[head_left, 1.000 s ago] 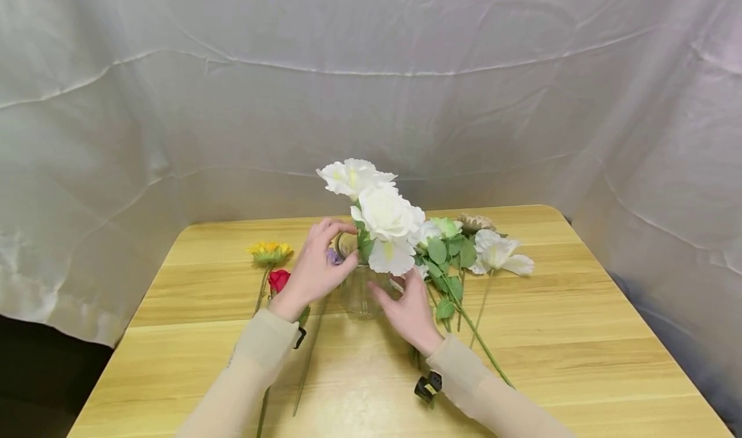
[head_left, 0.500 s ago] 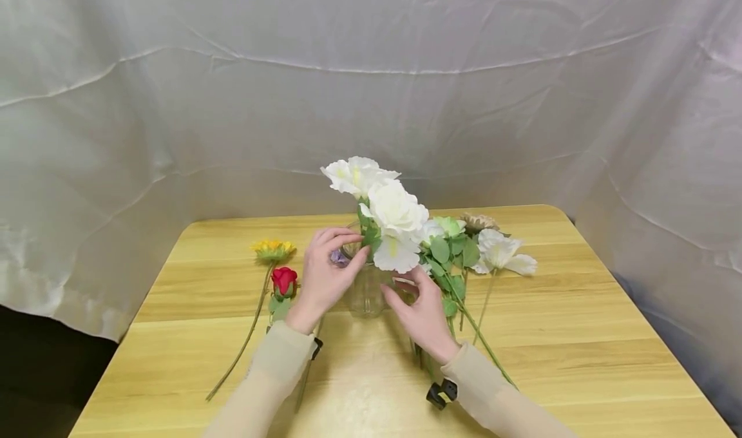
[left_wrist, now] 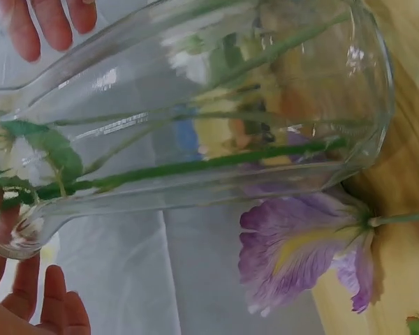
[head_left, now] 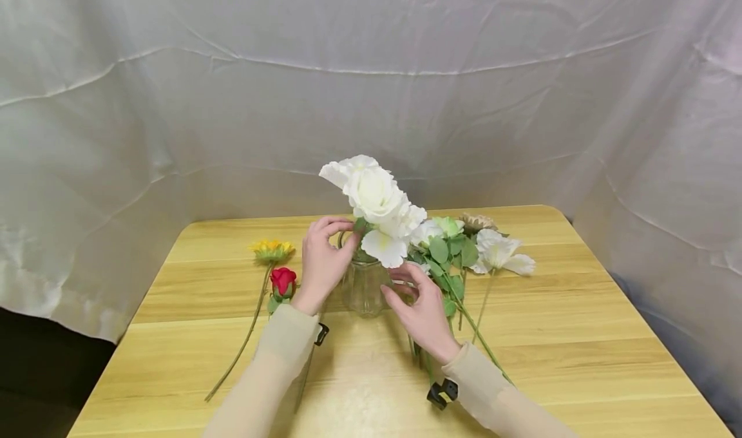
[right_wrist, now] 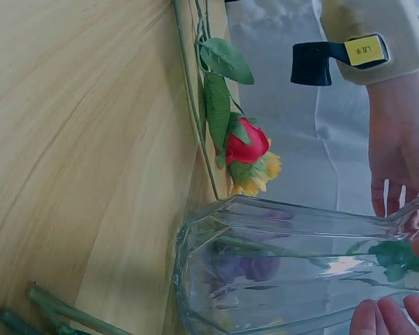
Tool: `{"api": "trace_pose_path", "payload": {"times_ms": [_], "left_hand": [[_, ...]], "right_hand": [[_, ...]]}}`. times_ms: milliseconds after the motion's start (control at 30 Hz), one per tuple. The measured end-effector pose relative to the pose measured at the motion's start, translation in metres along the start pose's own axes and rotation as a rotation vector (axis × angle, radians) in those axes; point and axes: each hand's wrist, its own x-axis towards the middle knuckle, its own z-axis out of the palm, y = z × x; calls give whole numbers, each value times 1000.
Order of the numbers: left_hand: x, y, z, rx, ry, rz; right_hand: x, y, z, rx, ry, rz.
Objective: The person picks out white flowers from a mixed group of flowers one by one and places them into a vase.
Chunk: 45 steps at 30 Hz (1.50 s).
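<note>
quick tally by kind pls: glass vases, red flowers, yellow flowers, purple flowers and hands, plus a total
Glass vase: 1
Red flower: 1
Yellow flower: 1
Purple flower: 1, seen plainly in the left wrist view
Hands: 2, the left hand and the right hand
Total: 6

Grey cloth (head_left: 371, 116) backs a wooden table (head_left: 580, 341); perhaps dark floor (head_left: 46, 377) left.

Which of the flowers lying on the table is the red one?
The rose, left of the glass vase in the head view, beside the yellow sunflower. Its red petals set it apart: none of the other blooms shows that colour.
</note>
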Motion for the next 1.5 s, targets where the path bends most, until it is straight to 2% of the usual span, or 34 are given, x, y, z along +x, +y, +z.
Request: {"api": "trace_pose_path", "payload": {"times_ms": [200, 400, 533, 700, 933, 1067, 1200, 1267, 1400, 1500], "left_hand": [[6, 3, -6, 24, -38, 7], [11, -1, -8, 56, -121, -60], [10, -5, -9, -22, -185, -141], [5, -4, -13, -166, -261, -263], [-3, 21, -34, -262, -357, -261], [-10, 24, -43, -274, -391, -273], [-17, 22, -50, -222, -406, -219], [-21, 22, -53, -163, -407, -162], [-34, 2, -50, -5, -397, -77], [-44, -14, -51, 121, -399, -63]], "right_hand": [[1, 6, 0, 5, -2, -16], [2, -15, 0, 6, -22, -9], [1, -25, -1, 11, -33, 22], [0, -24, -3, 25, -42, 18], [-1, -18, -13, 10, -70, -7], [-1, -18, -25, -17, -77, 20], [0, -16, -40, -78, -104, 91], [0, -5, -50, -119, -125, 106], [0, 20, -72, -196, -166, 115], [0, 29, -86, -248, -177, 128]]}}
